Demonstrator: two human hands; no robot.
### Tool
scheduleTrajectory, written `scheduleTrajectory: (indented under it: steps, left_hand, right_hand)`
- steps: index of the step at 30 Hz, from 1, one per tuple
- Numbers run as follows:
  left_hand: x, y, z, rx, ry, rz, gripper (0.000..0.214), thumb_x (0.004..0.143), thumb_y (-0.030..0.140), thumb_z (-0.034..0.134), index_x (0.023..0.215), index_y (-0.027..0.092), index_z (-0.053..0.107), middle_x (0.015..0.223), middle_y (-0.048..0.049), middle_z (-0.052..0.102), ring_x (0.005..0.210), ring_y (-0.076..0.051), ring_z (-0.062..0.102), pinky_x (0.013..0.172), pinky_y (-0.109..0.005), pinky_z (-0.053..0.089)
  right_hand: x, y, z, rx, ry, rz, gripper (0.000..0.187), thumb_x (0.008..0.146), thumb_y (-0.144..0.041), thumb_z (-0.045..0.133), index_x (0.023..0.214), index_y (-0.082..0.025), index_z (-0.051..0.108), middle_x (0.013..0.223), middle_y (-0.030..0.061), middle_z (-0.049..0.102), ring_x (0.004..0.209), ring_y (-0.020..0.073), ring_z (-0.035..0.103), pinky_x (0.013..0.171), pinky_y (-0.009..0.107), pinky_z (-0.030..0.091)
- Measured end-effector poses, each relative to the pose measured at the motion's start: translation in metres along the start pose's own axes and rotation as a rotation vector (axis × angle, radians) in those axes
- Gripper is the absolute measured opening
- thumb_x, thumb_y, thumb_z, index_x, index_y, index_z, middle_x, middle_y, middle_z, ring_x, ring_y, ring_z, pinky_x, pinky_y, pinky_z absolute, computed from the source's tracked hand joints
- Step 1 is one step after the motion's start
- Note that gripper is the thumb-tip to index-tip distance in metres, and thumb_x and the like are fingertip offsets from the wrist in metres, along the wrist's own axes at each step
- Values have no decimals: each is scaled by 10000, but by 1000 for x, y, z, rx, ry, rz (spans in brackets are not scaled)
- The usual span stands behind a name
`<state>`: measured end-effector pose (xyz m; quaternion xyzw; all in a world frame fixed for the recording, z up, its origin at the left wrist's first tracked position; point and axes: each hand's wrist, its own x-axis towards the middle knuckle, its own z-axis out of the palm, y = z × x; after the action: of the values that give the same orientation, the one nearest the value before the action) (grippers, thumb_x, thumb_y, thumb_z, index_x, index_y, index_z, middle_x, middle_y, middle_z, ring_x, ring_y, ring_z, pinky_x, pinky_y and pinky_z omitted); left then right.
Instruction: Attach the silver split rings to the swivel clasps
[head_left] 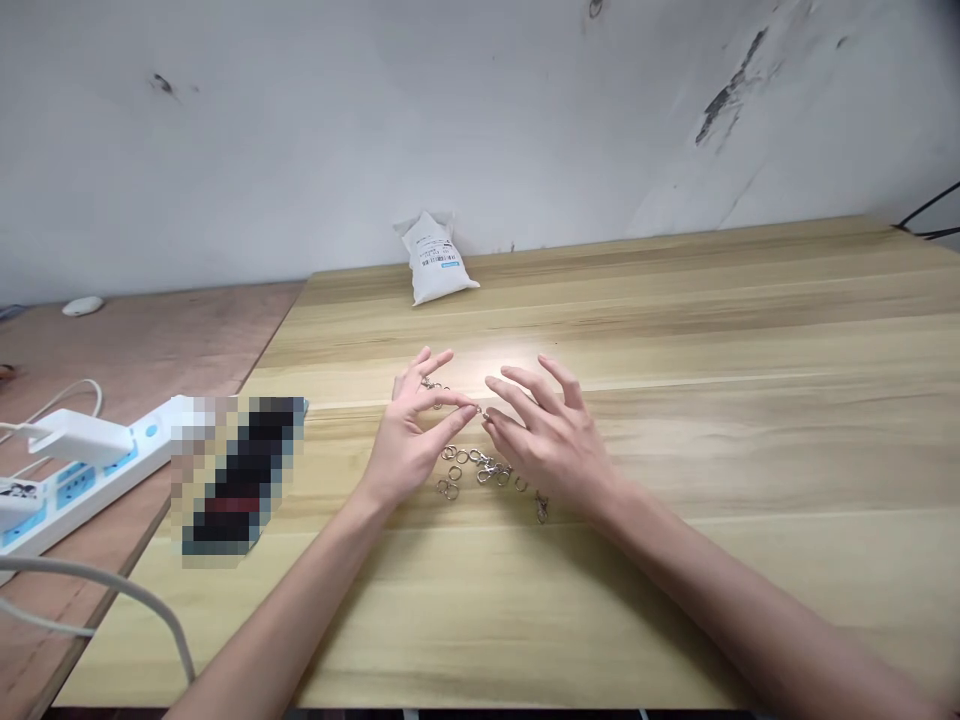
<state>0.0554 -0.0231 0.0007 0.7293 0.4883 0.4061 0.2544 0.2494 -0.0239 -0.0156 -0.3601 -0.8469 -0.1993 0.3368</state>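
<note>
My left hand (409,430) is closed in a pinch, thumb and forefinger tips meeting on a small metal piece (479,409), perhaps a ring. My right hand (559,435) meets it from the other side, its lower fingertips at the same piece and its other fingers spread; its thumb is mostly hidden. Beneath both hands lie several loose split rings (448,488) and a cluster of metal lobster clasps (491,470). Another clasp (541,507) lies below my right wrist. More small metal parts (429,383) show behind my left fingers.
A white plastic packet (439,265) with a printed label stands near the wall. On the left are a blurred-out dark flat object (244,475), a white power strip (82,480) with a plugged-in charger (79,440), and a cable (142,592) crossing the table's corner (112,660).
</note>
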Motion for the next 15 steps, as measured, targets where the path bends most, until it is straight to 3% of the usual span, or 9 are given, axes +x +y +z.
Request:
scheduleTrajectory:
  steps: [5, 11, 15]
  left_hand:
    - [0, 1, 6, -102, 32, -128, 81, 838, 339, 696, 829, 272, 741, 1405, -24, 552, 1445, -272, 309, 1171, -573, 248]
    - [-1, 5, 8, -134, 22, -130, 71, 822, 331, 707, 834, 272, 745, 1413, -25, 543, 1447, -272, 305, 1181, -554, 237]
    - [-1, 5, 8, -157, -23, -209, 84, 817, 342, 705, 814, 266, 741, 1406, -33, 545, 1421, -276, 352, 1167, -545, 270]
  right_hand:
    - [-1, -4, 1, -53, 26, 36, 165, 883, -183, 597, 747, -201, 689, 1101, 62, 712, 1099, 217, 596, 1098, 474, 350]
    - [-4, -12, 3, -99, -1, -49, 145, 870, -141, 577, 827, -183, 709, 1168, 74, 692, 1117, 220, 586, 1103, 470, 352]
    - [-5, -14, 4, -134, -46, -19, 146, 865, -132, 569, 818, -173, 701, 1226, 93, 664, 1119, 226, 583, 1120, 480, 325]
